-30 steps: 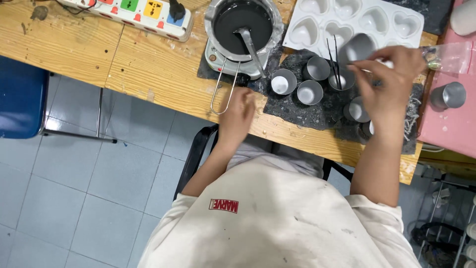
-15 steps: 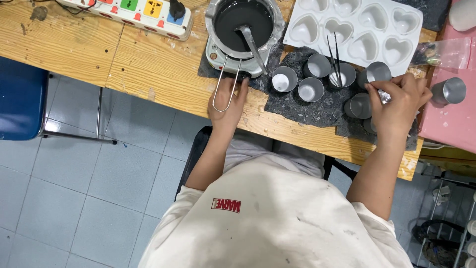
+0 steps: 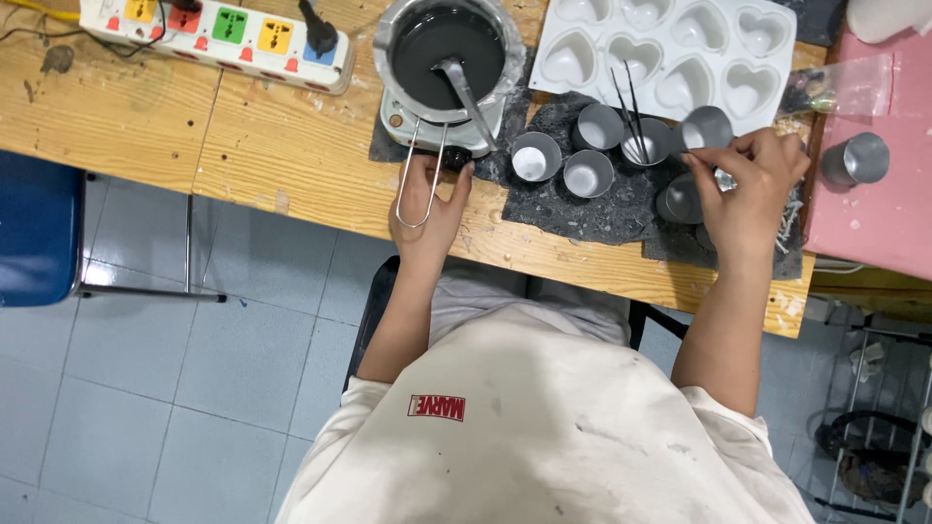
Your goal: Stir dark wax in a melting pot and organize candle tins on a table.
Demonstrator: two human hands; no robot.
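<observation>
My left hand (image 3: pixel 425 206) lies under the pot's wire handle (image 3: pixel 419 184), its fingertips pinching the black knob (image 3: pixel 453 156) of the small white hot plate (image 3: pixel 408 118). On the plate stands a metal pot (image 3: pixel 442 44) of dark liquid with a spoon (image 3: pixel 466 85) in it. My right hand (image 3: pixel 748 189) hovers over the dark mat (image 3: pixel 602 209) and pinches a small shiny piece (image 3: pixel 723 180). Its fingertips are beside a small metal cup (image 3: pixel 707 126). Another cup (image 3: pixel 680 200) sits just left of that hand.
Several more small metal cups (image 3: pixel 536 155) stand on the mat, one holding two thin black sticks (image 3: pixel 626 102). A white heart-shaped mould (image 3: pixel 660 49) lies behind them. A pink board (image 3: pixel 874 223) with one cup (image 3: pixel 854 160) is at right. A power strip (image 3: pixel 214 29) lies on the wooden table (image 3: pixel 291 146); a blue chair (image 3: pixel 39 233) stands at left.
My right hand lowered the raised metal cup onto the mat and let it go, then drew back slightly. My left hand moved up from the table edge to the hot plate's knob.
</observation>
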